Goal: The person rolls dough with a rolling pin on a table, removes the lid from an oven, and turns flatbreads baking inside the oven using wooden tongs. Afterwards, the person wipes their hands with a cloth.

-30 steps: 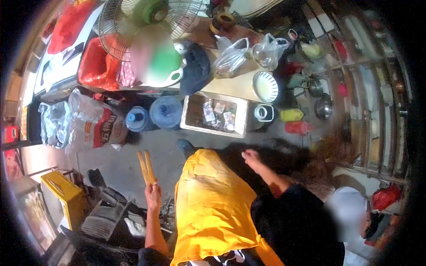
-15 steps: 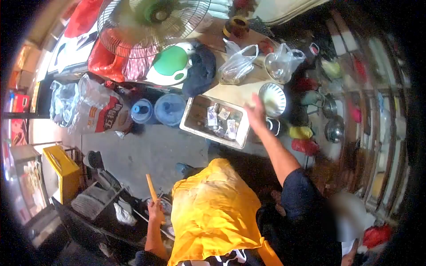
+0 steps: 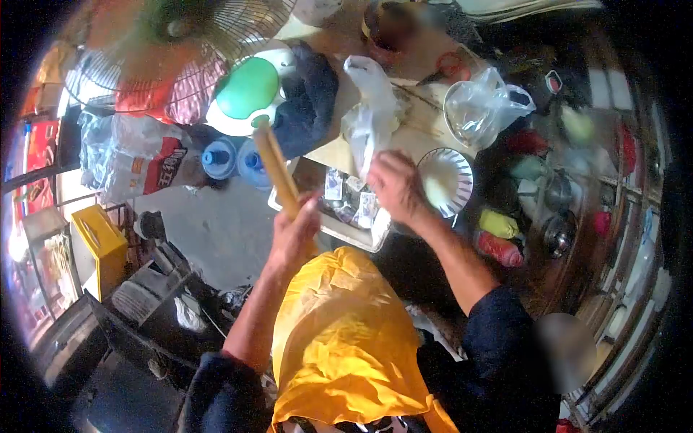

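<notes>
Unlike before, the right hand (image 3: 395, 185) pinches a plastic bag (image 3: 370, 112) at the desk (image 3: 333, 153), and the left hand (image 3: 296, 229), now by the box (image 3: 352, 235), wraps its fingers round wooden sticks (image 3: 278, 172) pointing lengthwise far-left.

The left hand (image 3: 294, 229) was closed in a grip, its thumb pointing toward the far side, with the left forearm (image 3: 253, 314) slanting up from the near left. The right hand (image 3: 397, 186) sat farther off and to the right, fingers curled in and turned left; the right forearm (image 3: 458, 260) reached in from the near right. The hands were close but apart.
</notes>
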`<action>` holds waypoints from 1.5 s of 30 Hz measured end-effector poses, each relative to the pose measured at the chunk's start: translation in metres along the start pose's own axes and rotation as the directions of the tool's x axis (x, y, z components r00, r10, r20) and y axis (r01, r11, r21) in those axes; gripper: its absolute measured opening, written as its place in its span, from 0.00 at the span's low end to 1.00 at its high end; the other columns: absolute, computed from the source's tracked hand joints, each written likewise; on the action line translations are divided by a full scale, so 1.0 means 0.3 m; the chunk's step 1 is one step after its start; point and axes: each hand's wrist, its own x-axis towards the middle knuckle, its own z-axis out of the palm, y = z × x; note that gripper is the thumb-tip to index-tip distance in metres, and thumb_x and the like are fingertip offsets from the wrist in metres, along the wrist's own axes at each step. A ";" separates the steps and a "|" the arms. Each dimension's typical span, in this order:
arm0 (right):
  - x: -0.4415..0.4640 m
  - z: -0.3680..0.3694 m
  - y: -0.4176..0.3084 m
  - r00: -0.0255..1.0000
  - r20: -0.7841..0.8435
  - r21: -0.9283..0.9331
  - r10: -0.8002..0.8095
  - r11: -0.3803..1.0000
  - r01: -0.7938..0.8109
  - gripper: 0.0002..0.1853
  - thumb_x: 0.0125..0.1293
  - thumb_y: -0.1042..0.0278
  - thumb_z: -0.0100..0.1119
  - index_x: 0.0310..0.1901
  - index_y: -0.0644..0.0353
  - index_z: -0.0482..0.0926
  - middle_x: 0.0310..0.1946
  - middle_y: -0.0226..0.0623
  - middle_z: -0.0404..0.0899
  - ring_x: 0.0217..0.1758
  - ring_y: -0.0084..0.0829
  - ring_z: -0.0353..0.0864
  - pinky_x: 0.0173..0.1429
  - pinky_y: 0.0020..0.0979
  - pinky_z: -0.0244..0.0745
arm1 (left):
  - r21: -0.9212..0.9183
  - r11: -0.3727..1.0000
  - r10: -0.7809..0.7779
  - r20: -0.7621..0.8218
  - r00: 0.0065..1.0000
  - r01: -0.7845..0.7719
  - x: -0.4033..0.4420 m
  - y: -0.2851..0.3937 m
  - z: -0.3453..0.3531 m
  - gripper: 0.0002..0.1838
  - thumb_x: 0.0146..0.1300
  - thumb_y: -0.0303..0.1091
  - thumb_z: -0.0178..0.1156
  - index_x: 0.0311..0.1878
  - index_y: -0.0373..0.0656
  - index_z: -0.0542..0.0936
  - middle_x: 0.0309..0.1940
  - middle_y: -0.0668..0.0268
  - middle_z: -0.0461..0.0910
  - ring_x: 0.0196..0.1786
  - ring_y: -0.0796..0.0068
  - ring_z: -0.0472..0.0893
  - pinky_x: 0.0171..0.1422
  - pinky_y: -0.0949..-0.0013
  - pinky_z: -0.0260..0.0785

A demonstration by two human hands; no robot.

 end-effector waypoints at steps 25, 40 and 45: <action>0.214 -0.026 0.221 0.758 -0.150 0.602 0.635 0.667 -0.439 0.12 0.64 0.75 0.54 0.48 0.63 0.81 0.43 0.34 0.82 0.46 0.26 0.78 0.51 0.28 0.73 | -0.407 0.903 0.177 0.055 0.983 -0.140 0.184 0.056 0.148 0.24 0.71 0.34 0.51 0.69 0.43 0.64 0.38 0.61 0.81 0.28 0.76 0.77 0.32 0.74 0.72; 0.171 -0.151 0.131 0.743 0.043 0.821 0.668 0.400 -0.407 0.11 0.70 0.69 0.49 0.47 0.67 0.76 0.39 0.39 0.79 0.39 0.26 0.76 0.50 0.29 0.70 | -0.232 0.959 0.176 0.049 0.983 -0.160 0.222 0.072 0.083 0.33 0.65 0.27 0.47 0.75 0.47 0.57 0.34 0.69 0.77 0.24 0.87 0.70 0.29 0.80 0.67; 0.188 -0.151 0.121 0.814 0.032 0.815 0.580 0.457 -0.357 0.14 0.70 0.68 0.48 0.51 0.67 0.76 0.51 0.50 0.80 0.38 0.21 0.72 0.48 0.24 0.67 | -0.175 0.971 0.167 0.012 0.986 -0.163 0.226 0.087 0.090 0.32 0.64 0.27 0.47 0.74 0.46 0.58 0.35 0.68 0.76 0.25 0.85 0.71 0.30 0.79 0.68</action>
